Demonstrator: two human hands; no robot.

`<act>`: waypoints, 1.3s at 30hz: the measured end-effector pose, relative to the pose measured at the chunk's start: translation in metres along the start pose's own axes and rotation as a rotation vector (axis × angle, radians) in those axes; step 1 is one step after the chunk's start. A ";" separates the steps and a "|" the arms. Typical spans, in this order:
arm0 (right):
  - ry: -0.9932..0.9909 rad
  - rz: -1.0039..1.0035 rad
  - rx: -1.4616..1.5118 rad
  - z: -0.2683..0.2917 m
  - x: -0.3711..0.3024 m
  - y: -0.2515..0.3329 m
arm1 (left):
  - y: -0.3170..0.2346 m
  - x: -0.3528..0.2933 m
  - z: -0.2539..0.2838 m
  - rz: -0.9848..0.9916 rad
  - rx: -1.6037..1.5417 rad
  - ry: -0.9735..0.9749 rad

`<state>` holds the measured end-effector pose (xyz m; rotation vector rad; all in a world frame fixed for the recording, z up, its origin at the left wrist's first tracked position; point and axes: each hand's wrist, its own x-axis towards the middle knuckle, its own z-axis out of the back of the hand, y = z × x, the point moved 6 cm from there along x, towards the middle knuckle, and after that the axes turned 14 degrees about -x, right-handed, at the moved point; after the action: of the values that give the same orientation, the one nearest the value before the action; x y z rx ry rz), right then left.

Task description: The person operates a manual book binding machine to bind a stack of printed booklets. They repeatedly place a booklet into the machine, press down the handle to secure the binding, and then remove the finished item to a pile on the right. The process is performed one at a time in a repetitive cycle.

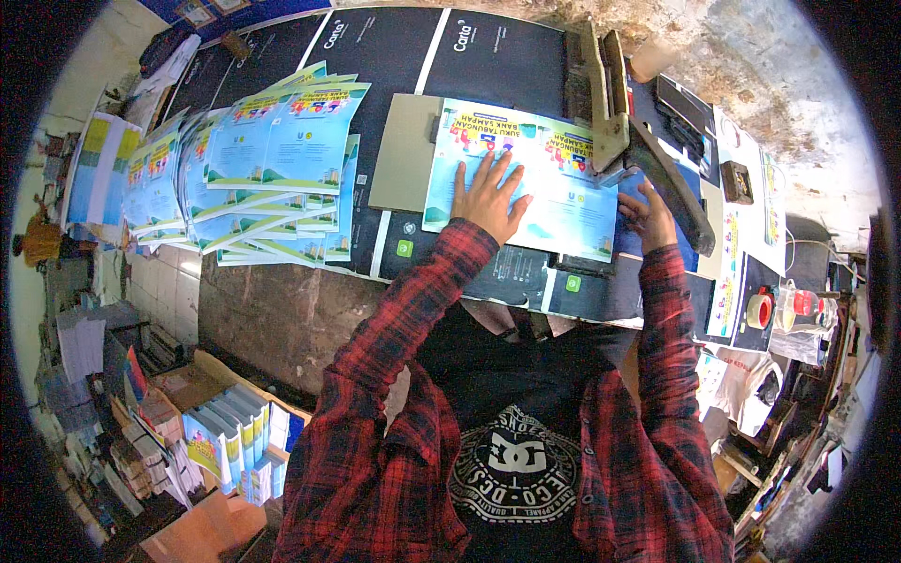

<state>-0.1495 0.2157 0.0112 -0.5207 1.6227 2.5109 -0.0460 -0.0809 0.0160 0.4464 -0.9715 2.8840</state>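
A printed blue, white and yellow cover sheet (554,211) lies on the table, partly over a grey board (402,155). My left hand (490,199) rests flat on the sheet with its fingers spread. At the sheet's right edge is my right hand (648,218), its fingers loosely bent and apart, with nothing seen between them. Just above and beside it stands a metal bench tool (608,103) with a long dark curved lever (674,183). The sheet's upper right corner reaches the foot of this tool. Its working part is hidden.
Fanned piles of similar printed sheets (282,155) cover the table's left side. A tape roll (759,311) and a plastic bag (802,328) sit at the right. Stacked booklets (235,436) fill a box at lower left. A wall (770,56) rises behind the tool.
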 end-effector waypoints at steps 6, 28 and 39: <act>-0.161 0.672 -0.369 0.038 -0.070 0.213 | -0.006 0.010 -0.006 -0.016 0.012 0.018; -0.075 0.356 0.137 0.017 -0.043 0.177 | 0.083 -0.030 0.061 0.340 0.224 -0.174; -0.083 0.310 -0.110 -0.016 -0.058 -0.022 | 0.107 0.008 0.072 0.687 -0.920 -0.279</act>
<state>-0.0859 0.2163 0.0063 -0.1813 1.6530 2.8110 -0.0518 -0.2098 0.0101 0.4805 -2.7217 2.3943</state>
